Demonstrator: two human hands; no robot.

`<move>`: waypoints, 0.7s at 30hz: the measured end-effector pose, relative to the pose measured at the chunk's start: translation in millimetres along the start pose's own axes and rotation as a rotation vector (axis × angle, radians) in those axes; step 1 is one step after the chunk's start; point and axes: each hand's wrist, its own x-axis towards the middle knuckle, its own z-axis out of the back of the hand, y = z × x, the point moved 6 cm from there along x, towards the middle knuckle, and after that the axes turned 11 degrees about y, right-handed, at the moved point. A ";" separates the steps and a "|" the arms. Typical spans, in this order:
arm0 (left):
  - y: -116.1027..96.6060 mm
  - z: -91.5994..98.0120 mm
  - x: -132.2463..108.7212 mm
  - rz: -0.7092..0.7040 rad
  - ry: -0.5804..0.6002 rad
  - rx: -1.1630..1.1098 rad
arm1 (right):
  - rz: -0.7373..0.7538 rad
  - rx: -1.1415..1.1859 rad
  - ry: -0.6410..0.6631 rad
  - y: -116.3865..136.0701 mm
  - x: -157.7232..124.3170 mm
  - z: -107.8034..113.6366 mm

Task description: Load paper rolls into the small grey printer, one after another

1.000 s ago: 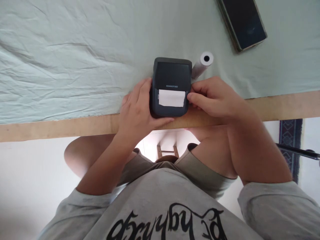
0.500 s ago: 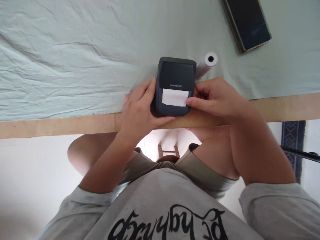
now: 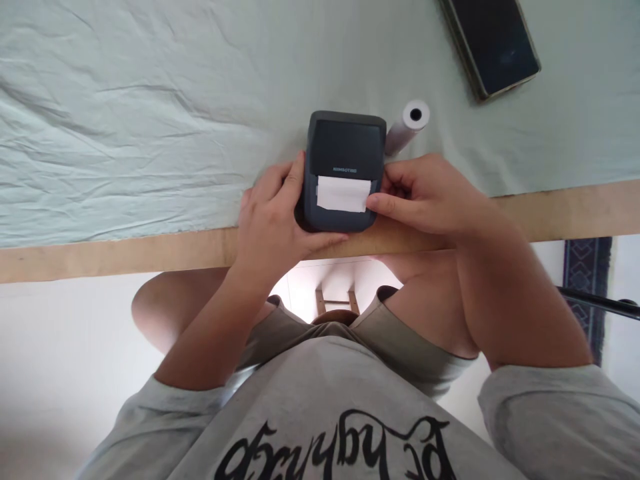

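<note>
A dark compact thermal printer (image 3: 346, 141) rests at the near edge of the cloth-covered table, with a short strip of white paper (image 3: 343, 194) out of its slot. My left hand (image 3: 273, 217) is wrapped around its left side, the thumb stretched along the near edge and the fingers against the side. On the other side, my right hand (image 3: 425, 195) grips the printer's right edge; the thumb tip touches the paper's right corner, and the curled fingers are partly hidden. Just beyond that hand, a white paper roll (image 3: 400, 135) with a dark core lies close to the printer.
A dark phone-like slab (image 3: 503, 43) lies at the far right on the pale green cloth (image 3: 150, 127). The cloth is wrinkled on the left. A bare wooden table edge (image 3: 575, 212) runs in front of my knees. A black bar (image 3: 600, 302) crosses a patterned dark strip at lower right.
The printer, the paper roll and both hands appear slightly farther left, while the view itself has shifted a little. Both hands keep the same hold.
</note>
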 end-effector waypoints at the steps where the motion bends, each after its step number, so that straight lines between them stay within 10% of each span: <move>1: 0.2 0.5 0.0 -0.006 -0.006 -0.002 | 0.001 -0.012 -0.004 0.0 0.2 0.0; 21: -3.4 2.3 -2.7 0.009 -0.055 0.021 | -0.029 -0.048 -0.030 0.0 0.9 0.0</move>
